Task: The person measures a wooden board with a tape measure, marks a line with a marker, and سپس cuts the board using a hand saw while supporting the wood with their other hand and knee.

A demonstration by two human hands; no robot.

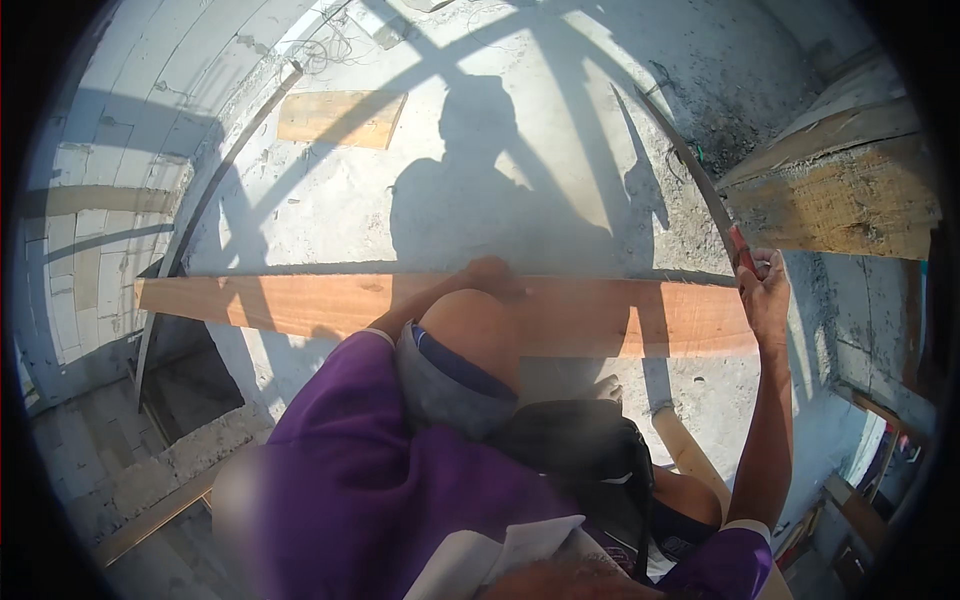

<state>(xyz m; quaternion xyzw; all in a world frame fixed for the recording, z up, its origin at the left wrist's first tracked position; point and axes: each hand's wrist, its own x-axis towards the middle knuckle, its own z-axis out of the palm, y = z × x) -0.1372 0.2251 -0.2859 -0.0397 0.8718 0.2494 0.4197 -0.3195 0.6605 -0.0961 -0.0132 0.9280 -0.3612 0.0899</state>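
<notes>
A long reddish plank point(590, 310) lies crosswise in front of me. My left hand point(488, 272) rests curled over its far edge, partly hidden behind my bent knee point(465, 340). At the plank's right end, my right hand point(764, 285) grips a red handle point(741, 247); a long dark strip point(690, 160), possibly a saw blade, runs from there up and away. The shadow of my head and shoulders falls on the pale concrete surface beyond the plank.
Block walls point(90, 260) stand at left, above a dark opening point(195, 365). A thin batten point(235, 150) slants beside a loose board point(340, 117). Rough timber boards point(840, 190) are at right, tangled wire lies at the back, and a pale round piece point(680, 440) is below the plank.
</notes>
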